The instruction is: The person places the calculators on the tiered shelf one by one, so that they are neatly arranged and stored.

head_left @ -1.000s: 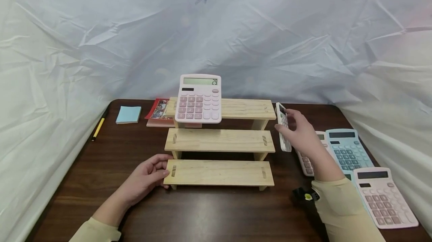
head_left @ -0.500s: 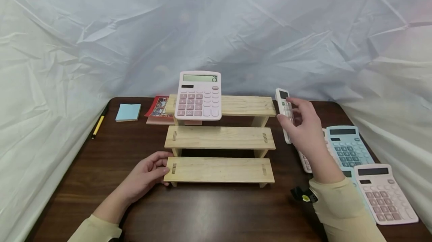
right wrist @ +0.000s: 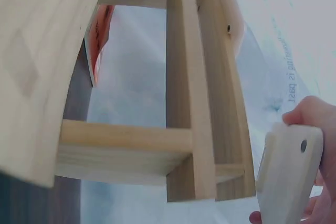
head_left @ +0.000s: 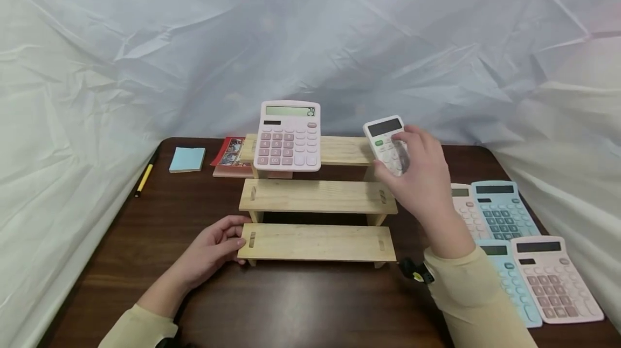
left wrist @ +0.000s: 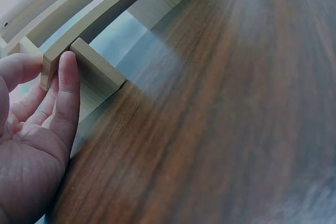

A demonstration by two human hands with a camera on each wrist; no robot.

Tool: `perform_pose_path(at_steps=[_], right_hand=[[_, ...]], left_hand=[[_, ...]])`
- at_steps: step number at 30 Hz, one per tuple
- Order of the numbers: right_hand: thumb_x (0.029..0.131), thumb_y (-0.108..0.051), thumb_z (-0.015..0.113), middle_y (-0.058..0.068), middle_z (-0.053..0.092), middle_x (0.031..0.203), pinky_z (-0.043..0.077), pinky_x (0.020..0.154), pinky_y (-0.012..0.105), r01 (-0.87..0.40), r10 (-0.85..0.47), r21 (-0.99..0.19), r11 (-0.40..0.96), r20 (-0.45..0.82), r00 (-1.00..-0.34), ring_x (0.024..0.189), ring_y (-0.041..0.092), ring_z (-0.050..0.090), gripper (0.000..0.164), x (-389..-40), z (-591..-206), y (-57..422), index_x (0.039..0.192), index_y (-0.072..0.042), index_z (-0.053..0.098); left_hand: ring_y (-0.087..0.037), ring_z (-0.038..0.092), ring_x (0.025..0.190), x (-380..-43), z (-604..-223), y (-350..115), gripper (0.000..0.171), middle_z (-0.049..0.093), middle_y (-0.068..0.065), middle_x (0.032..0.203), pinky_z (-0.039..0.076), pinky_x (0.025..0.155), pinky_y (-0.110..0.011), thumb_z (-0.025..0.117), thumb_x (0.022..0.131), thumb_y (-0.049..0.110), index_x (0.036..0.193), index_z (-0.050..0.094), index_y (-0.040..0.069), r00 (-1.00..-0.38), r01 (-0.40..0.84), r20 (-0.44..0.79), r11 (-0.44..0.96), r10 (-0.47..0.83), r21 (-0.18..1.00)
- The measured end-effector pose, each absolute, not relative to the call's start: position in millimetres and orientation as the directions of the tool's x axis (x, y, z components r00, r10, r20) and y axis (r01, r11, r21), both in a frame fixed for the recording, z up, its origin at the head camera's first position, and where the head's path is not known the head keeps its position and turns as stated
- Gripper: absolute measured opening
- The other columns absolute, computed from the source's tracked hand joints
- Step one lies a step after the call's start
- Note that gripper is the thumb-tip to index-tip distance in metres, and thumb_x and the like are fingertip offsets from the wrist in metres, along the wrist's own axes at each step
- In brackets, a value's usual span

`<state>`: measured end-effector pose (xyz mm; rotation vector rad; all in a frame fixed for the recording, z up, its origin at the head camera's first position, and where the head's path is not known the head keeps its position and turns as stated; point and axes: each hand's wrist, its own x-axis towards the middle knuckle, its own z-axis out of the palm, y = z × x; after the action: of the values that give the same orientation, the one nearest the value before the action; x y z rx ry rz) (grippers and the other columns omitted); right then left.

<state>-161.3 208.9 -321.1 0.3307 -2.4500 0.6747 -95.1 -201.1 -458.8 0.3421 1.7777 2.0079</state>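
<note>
While the right forearm [head_left: 473, 283] slants up and inward from the lower right edge, the right hand [head_left: 424, 175] is raised near the top step of a three-step wooden stand [head_left: 317, 197], its thumb and fingers bent toward each other in a pinch on a white calculator [head_left: 385, 146]. That calculator is held at the right end of the top step, tilted, display end up and leaning left; whether it touches the wood I cannot tell. From the lower left, the left forearm [head_left: 143, 326] reaches inward, low over the dark table [head_left: 291, 305], and the left hand [head_left: 213, 251] grips the left end of the bottom step, thumb on the board's end, one finger straighter than the rest beside the leg. On the left part of the top step stands a larger pink calculator [head_left: 305, 132] showing 29, and two more pink calculators [head_left: 553, 278] and two blue calculators [head_left: 497, 213] lie at the right
</note>
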Motion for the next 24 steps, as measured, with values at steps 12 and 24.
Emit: perform_pose_path(at_steps=[12,24], right_hand=[[0.077,-0.041,0.072,0.015,0.049,0.138,0.037,0.091,0.055,-0.343,-0.115,-0.329,0.88,0.552,-0.826,0.112,0.04,0.045,0.049,-175,-323,183,0.113,-0.011,0.061],[0.084,-0.039,0.069,0.016,0.05,0.139,0.035,0.091,0.056,-0.348,-0.149,-0.303,0.887,0.525,-0.838,0.116,0.041,0.043,0.038,-172,-323,182,0.107,-0.009,0.062]], left_hand=[[-0.029,0.063,0.09,-96,-459,-201,0.047,0.05,-0.03,0.119,0.057,0.072,-0.045,0.055,0.099,0.011,0.139,0.034,-0.002,-0.873,-0.159,-0.105,-0.074,0.477,0.985],[-0.029,0.063,0.09,-96,-456,-200,0.049,0.05,-0.029,0.118,0.058,0.073,-0.046,0.057,0.099,0.012,0.14,0.034,-0.002,-0.877,-0.172,-0.127,-0.057,0.464,0.983]])
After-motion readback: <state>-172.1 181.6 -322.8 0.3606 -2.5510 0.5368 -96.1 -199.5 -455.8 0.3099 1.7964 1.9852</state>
